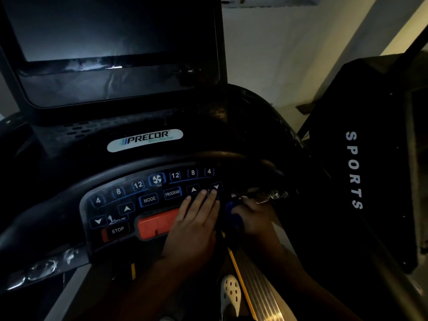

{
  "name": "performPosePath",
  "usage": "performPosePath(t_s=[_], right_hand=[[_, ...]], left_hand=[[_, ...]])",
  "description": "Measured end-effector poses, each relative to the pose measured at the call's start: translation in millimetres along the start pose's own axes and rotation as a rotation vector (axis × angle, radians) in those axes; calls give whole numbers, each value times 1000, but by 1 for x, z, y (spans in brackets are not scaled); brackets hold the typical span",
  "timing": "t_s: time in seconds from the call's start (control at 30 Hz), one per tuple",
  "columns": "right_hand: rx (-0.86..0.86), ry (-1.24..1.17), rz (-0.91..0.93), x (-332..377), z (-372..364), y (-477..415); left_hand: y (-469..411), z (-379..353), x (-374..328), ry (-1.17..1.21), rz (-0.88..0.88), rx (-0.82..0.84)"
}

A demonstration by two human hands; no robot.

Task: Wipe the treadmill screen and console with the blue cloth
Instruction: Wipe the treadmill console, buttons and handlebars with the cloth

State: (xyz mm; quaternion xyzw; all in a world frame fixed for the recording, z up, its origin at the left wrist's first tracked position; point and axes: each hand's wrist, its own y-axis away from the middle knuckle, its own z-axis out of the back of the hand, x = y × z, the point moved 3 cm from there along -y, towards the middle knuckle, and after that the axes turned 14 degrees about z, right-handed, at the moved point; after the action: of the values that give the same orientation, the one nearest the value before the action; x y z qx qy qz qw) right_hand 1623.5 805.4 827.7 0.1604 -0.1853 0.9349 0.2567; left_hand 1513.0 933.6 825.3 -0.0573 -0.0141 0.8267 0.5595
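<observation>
The treadmill's dark screen (111,38) stands at the top left, above the black console (129,202) with its lit buttons and orange-red stop pad (155,224). My left hand (196,223) lies flat on the console's right side, straight fingers reaching the arrow buttons. Just to its right, my right hand (254,216) grips the bunched blue cloth (232,215) against the console's right edge, by the shiny handlebar sensor. Most of the cloth is hidden between the two hands.
A second black treadmill marked SPORTS (354,170) stands close on the right. Below the hands lie the treadmill's ribbed side rail (261,290) with a yellow strip and a white perforated shoe (230,295). A pale wall (289,54) is behind.
</observation>
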Motion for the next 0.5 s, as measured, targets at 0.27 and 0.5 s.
performPosePath(t_s=[0.27,0.5], right_hand=[[7,24,-123,-41,4,-8],[-46,-102,-113,-47,16,-7]], left_hand=[[-14,-7,-25,-25,-101,8],[-15,-16,-30,-60,-120,36]])
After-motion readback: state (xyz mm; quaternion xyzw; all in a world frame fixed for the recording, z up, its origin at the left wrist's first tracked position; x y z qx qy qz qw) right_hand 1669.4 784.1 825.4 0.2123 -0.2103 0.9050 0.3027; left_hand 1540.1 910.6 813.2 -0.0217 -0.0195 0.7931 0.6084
